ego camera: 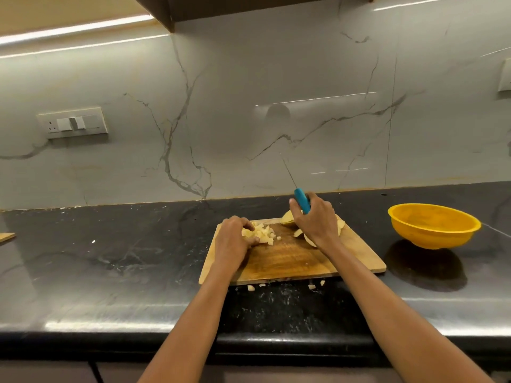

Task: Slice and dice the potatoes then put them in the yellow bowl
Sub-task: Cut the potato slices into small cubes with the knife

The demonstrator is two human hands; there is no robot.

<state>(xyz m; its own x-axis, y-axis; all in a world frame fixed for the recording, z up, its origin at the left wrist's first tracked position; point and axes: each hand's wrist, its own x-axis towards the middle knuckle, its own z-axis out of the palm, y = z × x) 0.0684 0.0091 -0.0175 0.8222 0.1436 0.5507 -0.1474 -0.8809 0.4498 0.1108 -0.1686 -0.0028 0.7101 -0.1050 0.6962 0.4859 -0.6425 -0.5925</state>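
While your left hand [235, 239] is cupped over the diced potato pile [262, 234], fingers curled round the near-left side of the heap, treat the cutting board [290, 261] as the reference for every position below. The pile sits on the far-left part of the board. Your right hand [315, 219] is clamped round the blue handle of the knife [302, 200] over the far-right part of the board, with the blade raised and pointing up and away from you, clear of the wood.

Beneath and just beyond the right hand lie the uncut potato pieces [287, 218], on the far-right part of the board; some are partly hidden by the hand.

The yellow bowl [434, 225] stands on the counter [110, 258] well off the board's right edge, and appears to hold nothing yet. The transfer therefore runs left to right across the full width of the board. The right hand is the nearer to the bowl but is occupied by the knife; the left hand holds the dice but is the farther one. Expect to carry the handful past the raised blade, so keep the tip pointed away.

A few stray cubes [251, 288] lie on the counter just off the board's near edge.
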